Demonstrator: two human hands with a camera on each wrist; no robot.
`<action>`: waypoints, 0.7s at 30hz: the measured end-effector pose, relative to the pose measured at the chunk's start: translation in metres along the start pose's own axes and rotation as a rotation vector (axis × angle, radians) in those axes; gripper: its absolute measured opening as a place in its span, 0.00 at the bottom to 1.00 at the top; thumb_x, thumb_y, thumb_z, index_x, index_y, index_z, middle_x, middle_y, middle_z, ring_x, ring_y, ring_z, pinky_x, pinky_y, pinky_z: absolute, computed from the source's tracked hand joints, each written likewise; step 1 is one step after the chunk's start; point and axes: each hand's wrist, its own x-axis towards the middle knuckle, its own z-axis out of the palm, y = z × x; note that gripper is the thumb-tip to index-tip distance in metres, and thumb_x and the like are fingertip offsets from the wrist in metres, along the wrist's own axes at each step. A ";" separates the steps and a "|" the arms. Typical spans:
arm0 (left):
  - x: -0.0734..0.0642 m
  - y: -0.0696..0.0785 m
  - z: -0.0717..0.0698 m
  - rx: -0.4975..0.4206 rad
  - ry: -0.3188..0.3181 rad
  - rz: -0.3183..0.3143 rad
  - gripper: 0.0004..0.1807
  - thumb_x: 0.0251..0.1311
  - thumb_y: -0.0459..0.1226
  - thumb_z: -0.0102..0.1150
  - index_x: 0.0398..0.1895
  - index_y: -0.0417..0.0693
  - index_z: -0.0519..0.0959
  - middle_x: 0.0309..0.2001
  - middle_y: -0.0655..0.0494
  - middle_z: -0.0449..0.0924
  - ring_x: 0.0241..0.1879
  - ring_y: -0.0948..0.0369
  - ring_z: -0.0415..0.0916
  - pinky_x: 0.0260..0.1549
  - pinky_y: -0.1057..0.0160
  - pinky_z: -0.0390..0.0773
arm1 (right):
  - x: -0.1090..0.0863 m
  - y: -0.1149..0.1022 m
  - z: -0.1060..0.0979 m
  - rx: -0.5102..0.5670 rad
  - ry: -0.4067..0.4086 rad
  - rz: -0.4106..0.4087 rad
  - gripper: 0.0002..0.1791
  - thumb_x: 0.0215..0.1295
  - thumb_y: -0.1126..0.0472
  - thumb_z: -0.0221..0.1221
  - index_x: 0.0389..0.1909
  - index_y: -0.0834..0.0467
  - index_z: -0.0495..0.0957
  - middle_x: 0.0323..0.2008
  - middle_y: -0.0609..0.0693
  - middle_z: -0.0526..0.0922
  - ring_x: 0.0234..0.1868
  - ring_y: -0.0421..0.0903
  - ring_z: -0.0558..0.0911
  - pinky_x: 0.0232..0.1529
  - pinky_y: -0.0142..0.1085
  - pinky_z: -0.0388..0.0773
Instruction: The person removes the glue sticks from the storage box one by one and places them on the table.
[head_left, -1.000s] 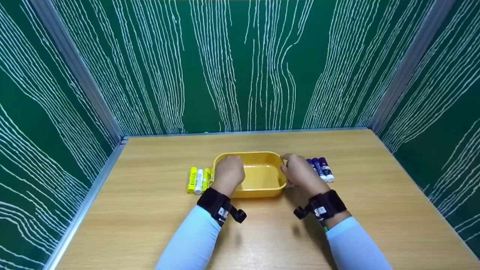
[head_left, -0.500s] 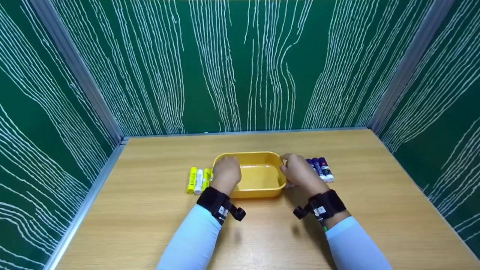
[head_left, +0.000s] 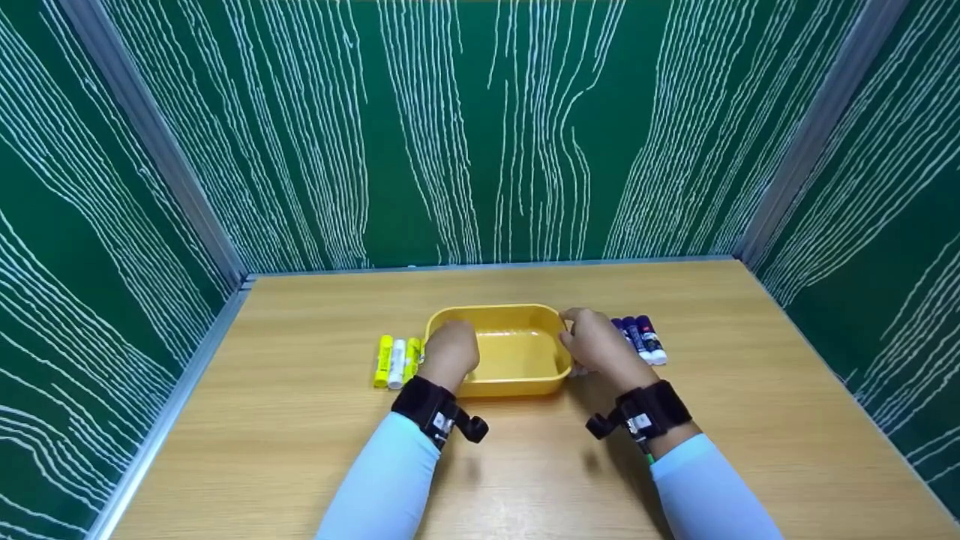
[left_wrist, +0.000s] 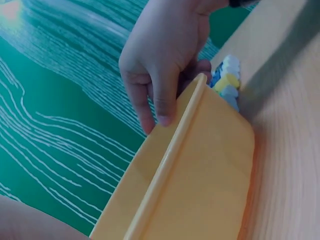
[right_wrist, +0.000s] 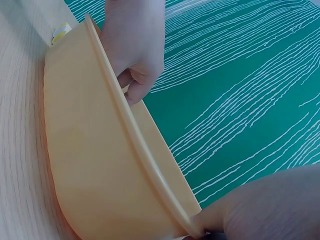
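A yellow plastic tub point(head_left: 525, 386) stands in the middle of the table. My right hand point(head_left: 604, 346) grips its right rim, thumb and fingers on either side of the wall; the left wrist view shows this hand point(left_wrist: 162, 55) too. Over the tub's left end, my left hand point(head_left: 451, 351) reaches inside with curled fingers. In the right wrist view the rim hides the lower part of that hand point(right_wrist: 135, 45), so whatever it may hold is out of sight. Glue sticks, yellow ones point(head_left: 384, 361) and a white one point(head_left: 398, 363), lie left of the tub.
Right of the tub lie several dark purple glue sticks point(head_left: 646, 337) with white ends, partly behind my right hand. The wooden table point(head_left: 517, 465) is bordered by green panels point(head_left: 480, 135) with white wavy lines and metal frame posts point(head_left: 821, 127).
My left hand has shifted slightly left and nearer to me inside the tub. My right hand, the tub and the glue sticks stay in place.
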 end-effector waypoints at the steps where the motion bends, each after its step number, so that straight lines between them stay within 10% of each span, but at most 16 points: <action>1: 0.001 0.000 0.001 -0.004 -0.013 -0.002 0.09 0.59 0.30 0.55 0.42 0.45 0.79 0.40 0.51 0.79 0.34 0.56 0.75 0.30 0.58 0.77 | 0.000 0.000 0.000 0.004 -0.003 0.002 0.26 0.70 0.58 0.51 0.68 0.54 0.62 0.30 0.58 0.76 0.21 0.52 0.80 0.23 0.43 0.81; 12: 0.004 -0.003 0.002 -0.102 0.014 0.006 0.08 0.56 0.29 0.58 0.37 0.46 0.77 0.33 0.54 0.76 0.29 0.56 0.73 0.25 0.61 0.74 | 0.002 -0.001 0.000 0.023 -0.007 0.032 0.26 0.71 0.58 0.51 0.68 0.53 0.62 0.33 0.58 0.77 0.23 0.51 0.80 0.25 0.44 0.81; 21: -0.005 -0.010 -0.022 -0.292 0.092 -0.040 0.22 0.63 0.37 0.54 0.60 0.48 0.71 0.50 0.51 0.74 0.42 0.57 0.72 0.50 0.54 0.74 | 0.000 -0.002 0.000 0.029 -0.005 0.050 0.26 0.71 0.57 0.51 0.69 0.51 0.61 0.33 0.59 0.76 0.24 0.53 0.80 0.24 0.42 0.80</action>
